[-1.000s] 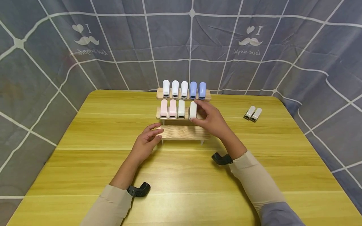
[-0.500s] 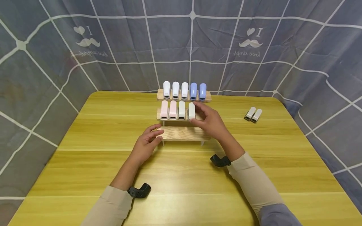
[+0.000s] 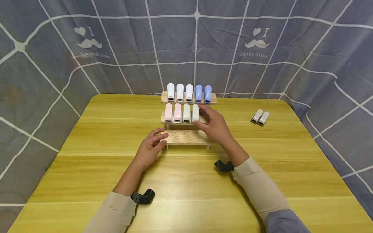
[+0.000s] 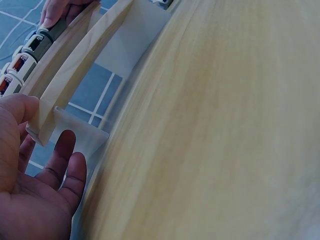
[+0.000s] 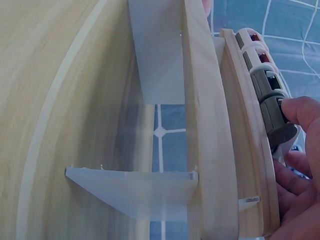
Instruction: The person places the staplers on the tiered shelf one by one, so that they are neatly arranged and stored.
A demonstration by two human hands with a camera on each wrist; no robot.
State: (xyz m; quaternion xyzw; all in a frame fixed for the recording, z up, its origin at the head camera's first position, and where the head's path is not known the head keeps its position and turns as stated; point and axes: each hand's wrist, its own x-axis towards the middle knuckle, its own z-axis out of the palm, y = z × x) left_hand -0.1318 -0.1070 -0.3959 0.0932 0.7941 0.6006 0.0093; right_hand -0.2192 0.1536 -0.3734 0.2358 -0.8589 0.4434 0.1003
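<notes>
A tiered wooden rack (image 3: 189, 137) stands on the table with small staplers on its upper two boards. My right hand (image 3: 214, 124) holds a pale green stapler (image 3: 195, 113) on the middle board, thumb at its front and a finger at its back. It sits close beside another pale green stapler (image 3: 186, 113) and two pink staplers (image 3: 168, 112). In the right wrist view, the thumb presses on the held stapler's dark base (image 5: 275, 120). My left hand (image 3: 148, 150) holds the left end of the lowest board, thumb and finger at its corner (image 4: 42, 122).
Three white staplers (image 3: 180, 92) and two blue staplers (image 3: 198, 93) line the top board. Two more pale staplers (image 3: 260, 117) lie on the table (image 3: 276, 161) at the right. A grey curtain (image 3: 177, 38) with white lines surrounds the table's back and sides.
My right hand has slid the pale green stapler left along the middle board, closing the gap to its neighbour. The left hand stays at the rack's end.
</notes>
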